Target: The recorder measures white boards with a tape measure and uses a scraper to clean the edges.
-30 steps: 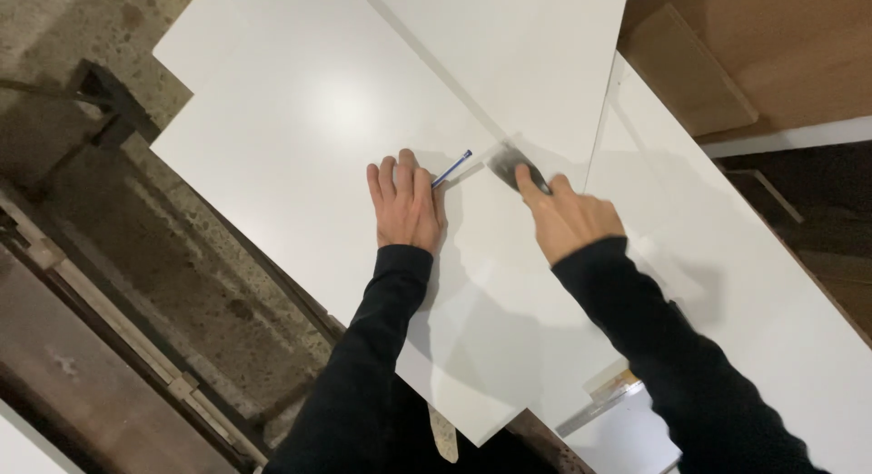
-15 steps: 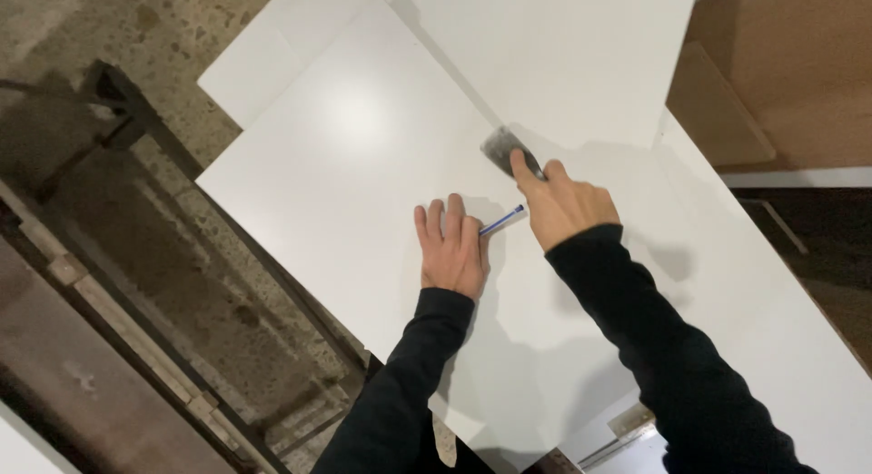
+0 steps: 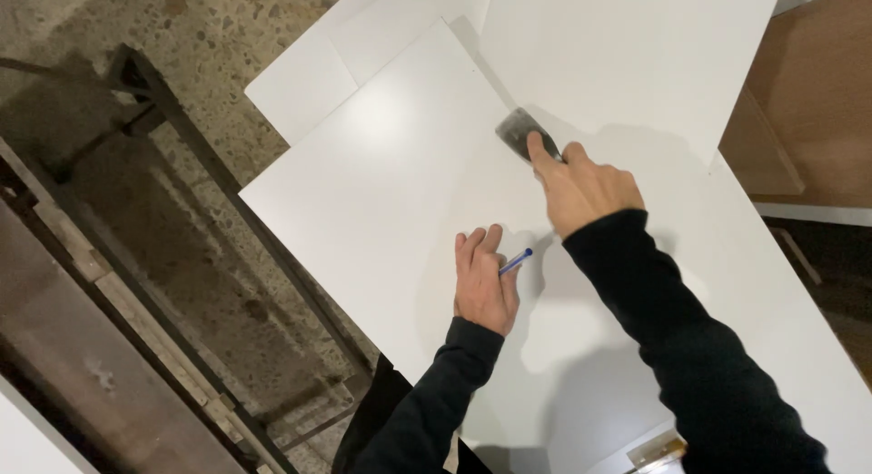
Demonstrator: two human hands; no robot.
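Note:
My left hand (image 3: 482,281) lies flat on a large white panel (image 3: 381,165), with a blue pen (image 3: 515,261) held between its fingers and pointing right. My right hand (image 3: 581,188) grips a flat metal scraper (image 3: 518,132), index finger pressed along the blade. The blade rests on the white panel near the edge of another white board (image 3: 627,47) that overlaps it from the top right. Both arms wear dark sleeves.
Several white boards are stacked at angles on the work surface. A dark metal frame (image 3: 182,147) stands over a speckled concrete floor (image 3: 73,20) at left. Brown wooden panels (image 3: 817,93) lie at the right edge. A small metal fitting (image 3: 658,451) shows at the bottom.
My right hand has pushed the scraper up and away from my left hand. The left hand with the pen stays flat on the panel. The view has shifted.

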